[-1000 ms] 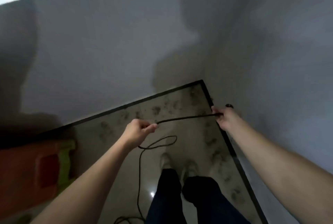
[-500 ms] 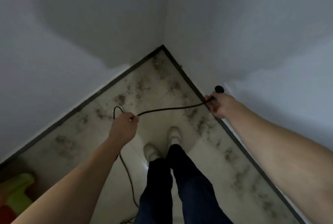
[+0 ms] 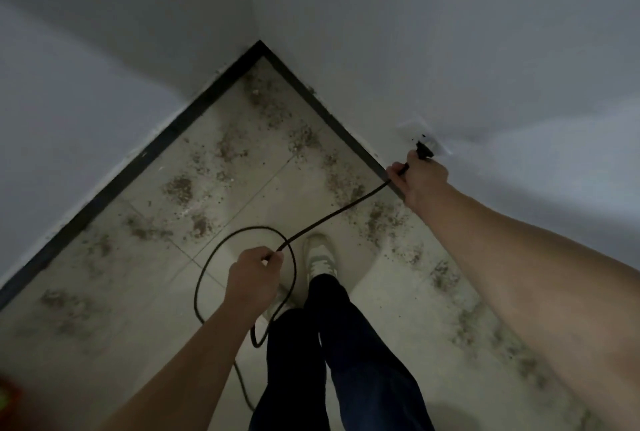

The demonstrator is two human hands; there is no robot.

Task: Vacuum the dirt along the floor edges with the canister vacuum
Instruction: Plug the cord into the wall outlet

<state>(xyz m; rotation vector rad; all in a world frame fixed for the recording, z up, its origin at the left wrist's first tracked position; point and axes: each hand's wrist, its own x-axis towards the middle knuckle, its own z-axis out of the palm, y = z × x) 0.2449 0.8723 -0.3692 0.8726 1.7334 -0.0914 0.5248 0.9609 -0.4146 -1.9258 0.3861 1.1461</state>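
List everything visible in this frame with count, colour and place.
power cord: one, black, strung between both hands, looped over the floor
plug: one, black, at the wall socket
wall socket: one, white, low on the right wall
dirt patches: many, grey-brown, along both floor edges
baseboard: two strips, black, meeting in the corner
floor: pale tiles
walls: two, white
red thing: one, bottom-left frame edge, cut off
shoes: two, off-white, mid-floor
trousers: dark, bottom centre
left hand: pinches the cord
right hand: grips the cord behind the plug
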